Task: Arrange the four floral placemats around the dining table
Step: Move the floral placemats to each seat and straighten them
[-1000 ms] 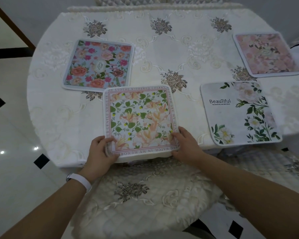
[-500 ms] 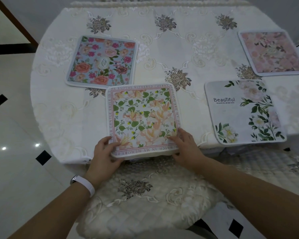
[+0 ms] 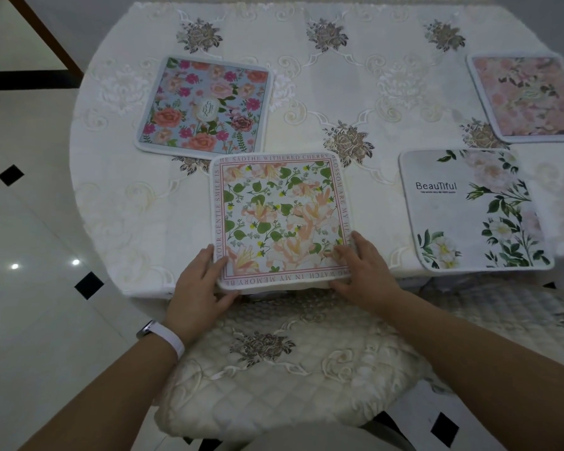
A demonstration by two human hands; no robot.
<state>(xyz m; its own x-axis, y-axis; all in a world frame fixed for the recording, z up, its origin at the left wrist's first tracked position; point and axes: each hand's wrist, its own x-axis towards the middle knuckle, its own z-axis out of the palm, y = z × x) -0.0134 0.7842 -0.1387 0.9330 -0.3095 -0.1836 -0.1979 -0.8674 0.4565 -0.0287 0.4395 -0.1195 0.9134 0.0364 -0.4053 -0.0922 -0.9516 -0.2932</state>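
Four floral placemats lie on the dining table (image 3: 355, 79), which carries a cream embroidered cloth with grey-brown flower motifs.

Bordered placemat (image 3: 282, 219), lower centre of the frame: peach blossoms and green leaves inside a pink line border with printed capitals. Readable along the top: "THE WITHERED CHERRY"; down the right side: "BLOSSOM ARE MY HEA…", the rest covered by fingers; along the near edge, inverted: "WATCH IN MY MEMORY"; up the left side: "OUR GENTLE SMILE IS". Its near edge sits at the table's rim.

White placemat (image 3: 472, 209), right of centre: printed "BeauTiful" with a smaller line beneath, too small to read. Green leaves and white flowers run along its right and lower sides.

Blue placemat (image 3: 204, 104), upper left: pink and orange roses, with a white oval monogram at centre, not legible. Its near edge lies just beside the bordered mat's far left corner.

Pink placemat (image 3: 528, 96), upper right: pale blossoms, cut off by the frame edge.

Left hand (image 3: 199, 284) grips the bordered mat's near left corner, thumb on top. Right hand (image 3: 363, 265) holds the near right corner, fingers lying flat on the print. The hands are apart. A white wristband (image 3: 166, 338) is on the left wrist.

A quilted chair cushion (image 3: 274, 369) stands just below the table edge. Pale tiled floor (image 3: 30, 222) with black diamond insets fills the left side.
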